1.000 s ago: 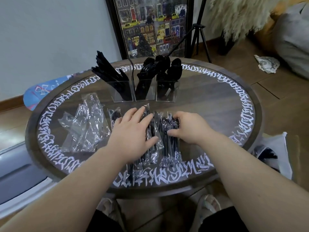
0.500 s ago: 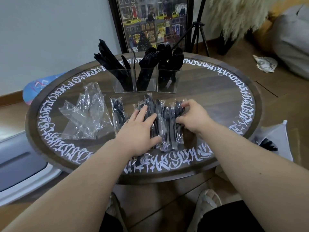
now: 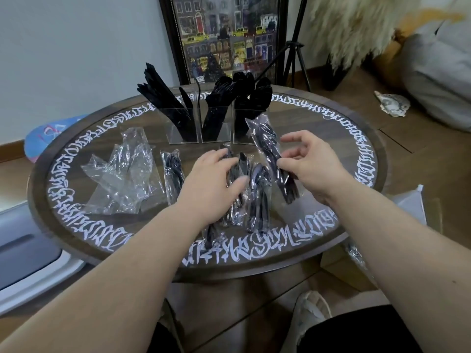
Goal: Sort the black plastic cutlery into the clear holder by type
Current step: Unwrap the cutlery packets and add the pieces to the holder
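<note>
Here a round wooden table with white lettering round its rim fills most of the view; behind it a framed city picture leans on the wall beside a black tripod, and a grey cushion is cut off at the right edge. The clear holder stands at the table's far middle, its three compartments packed with black cutlery: knives left, forks in the centre, spoons right, though the dark shapes blur together. Left of centre lies a heap of empty clear wrappers, with one wrapped set just beside it. The left hand, fingers straight, presses on a pile of wrapped cutlery packets and hides much of it. The right hand pinches a lifted packet, tilted up in front of the holder's right compartment. What that packet contains is hard to make out.
</note>
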Action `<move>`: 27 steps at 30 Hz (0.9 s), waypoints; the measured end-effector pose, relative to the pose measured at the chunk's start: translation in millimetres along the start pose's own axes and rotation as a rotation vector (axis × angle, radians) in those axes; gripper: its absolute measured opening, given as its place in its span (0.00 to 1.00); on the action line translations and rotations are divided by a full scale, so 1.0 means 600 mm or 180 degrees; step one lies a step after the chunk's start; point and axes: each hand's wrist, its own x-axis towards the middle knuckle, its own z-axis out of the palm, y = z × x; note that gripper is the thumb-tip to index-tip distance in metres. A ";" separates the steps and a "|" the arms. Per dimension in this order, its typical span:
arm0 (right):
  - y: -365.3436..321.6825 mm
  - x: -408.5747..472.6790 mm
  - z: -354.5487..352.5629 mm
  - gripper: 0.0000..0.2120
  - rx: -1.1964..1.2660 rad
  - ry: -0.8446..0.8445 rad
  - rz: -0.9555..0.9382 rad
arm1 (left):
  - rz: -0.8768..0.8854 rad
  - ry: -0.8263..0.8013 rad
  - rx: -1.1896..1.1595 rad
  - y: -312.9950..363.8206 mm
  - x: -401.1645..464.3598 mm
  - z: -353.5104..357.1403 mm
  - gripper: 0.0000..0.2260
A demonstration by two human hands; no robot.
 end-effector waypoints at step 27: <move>-0.033 -0.034 0.096 0.06 -0.1213 -0.0332 -0.0862 | -0.1790 0.0268 -0.3502 -0.006 -0.007 -0.054 0.07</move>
